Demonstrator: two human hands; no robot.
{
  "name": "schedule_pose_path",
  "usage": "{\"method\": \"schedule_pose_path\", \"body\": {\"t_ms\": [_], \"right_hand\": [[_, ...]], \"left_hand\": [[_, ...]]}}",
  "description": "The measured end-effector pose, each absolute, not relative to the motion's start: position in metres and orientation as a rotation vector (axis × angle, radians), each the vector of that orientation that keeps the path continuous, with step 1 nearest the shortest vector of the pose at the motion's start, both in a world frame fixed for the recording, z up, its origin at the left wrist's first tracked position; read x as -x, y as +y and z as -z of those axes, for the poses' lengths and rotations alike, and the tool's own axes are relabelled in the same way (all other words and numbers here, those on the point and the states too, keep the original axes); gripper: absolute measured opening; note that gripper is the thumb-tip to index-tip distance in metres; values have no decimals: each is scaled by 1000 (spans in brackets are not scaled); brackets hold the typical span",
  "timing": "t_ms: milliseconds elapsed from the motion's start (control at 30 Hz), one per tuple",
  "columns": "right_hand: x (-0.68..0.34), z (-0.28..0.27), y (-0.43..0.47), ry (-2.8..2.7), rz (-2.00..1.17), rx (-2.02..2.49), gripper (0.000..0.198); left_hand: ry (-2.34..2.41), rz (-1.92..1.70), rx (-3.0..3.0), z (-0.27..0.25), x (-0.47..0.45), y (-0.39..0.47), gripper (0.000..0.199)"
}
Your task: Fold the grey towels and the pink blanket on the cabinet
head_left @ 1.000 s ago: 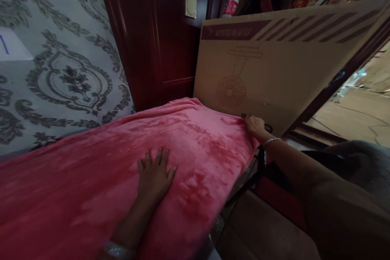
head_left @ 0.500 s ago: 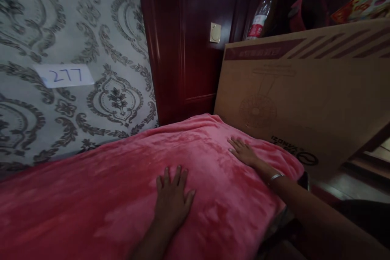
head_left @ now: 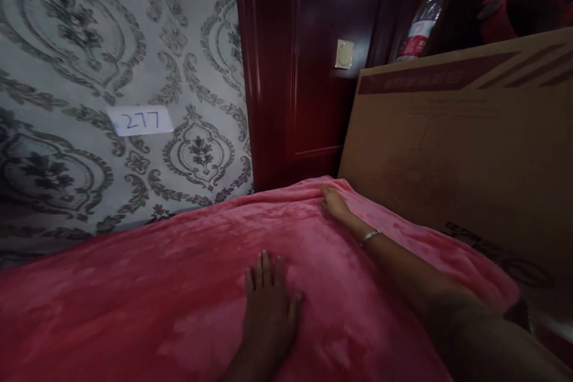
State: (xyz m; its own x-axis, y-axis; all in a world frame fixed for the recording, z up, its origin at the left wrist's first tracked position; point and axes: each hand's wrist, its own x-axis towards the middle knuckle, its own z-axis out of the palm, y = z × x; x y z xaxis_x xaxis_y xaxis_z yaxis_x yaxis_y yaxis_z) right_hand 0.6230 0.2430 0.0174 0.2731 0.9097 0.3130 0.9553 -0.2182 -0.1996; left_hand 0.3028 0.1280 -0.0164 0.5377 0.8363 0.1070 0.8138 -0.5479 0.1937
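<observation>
A fuzzy pink-red blanket (head_left: 201, 274) is spread over a broad surface and fills the lower view. My left hand (head_left: 271, 304) lies palm down on its middle, fingers stretched and spread. Farther off, my right hand (head_left: 335, 204) reaches to the far corner of the blanket, where small folds run along the edge. Its fingers look stretched out and rest on the cloth; their tips are small and hard to make out. A silver bracelet (head_left: 370, 237) circles my right wrist. Neither hand visibly grips anything.
A large cardboard box (head_left: 416, 137) stands along the right side. Behind its top edge are a red-capped bottle (head_left: 421, 27) and a red band-shaped object (head_left: 499, 12). Patterned wallpaper (head_left: 197, 149) with a paper marked 277 (head_left: 142, 120) and a dark red wood panel (head_left: 313, 101) close off the back.
My right hand has slid forward and left toward the blanket's far corner. My left hand stays flat on the blanket. The view has shifted left.
</observation>
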Motion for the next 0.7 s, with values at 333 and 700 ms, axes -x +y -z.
{"method": "schedule_pose_path", "body": {"t_ms": [333,700], "right_hand": [[-600,-17,302,-1752,129,2151,54],[-577,9,180,-2032,380,2165,35]], "left_hand": [[1332,-319,-2613,33,-301,128,70],[1340,-339,-2593,27,-302,128,69]]}}
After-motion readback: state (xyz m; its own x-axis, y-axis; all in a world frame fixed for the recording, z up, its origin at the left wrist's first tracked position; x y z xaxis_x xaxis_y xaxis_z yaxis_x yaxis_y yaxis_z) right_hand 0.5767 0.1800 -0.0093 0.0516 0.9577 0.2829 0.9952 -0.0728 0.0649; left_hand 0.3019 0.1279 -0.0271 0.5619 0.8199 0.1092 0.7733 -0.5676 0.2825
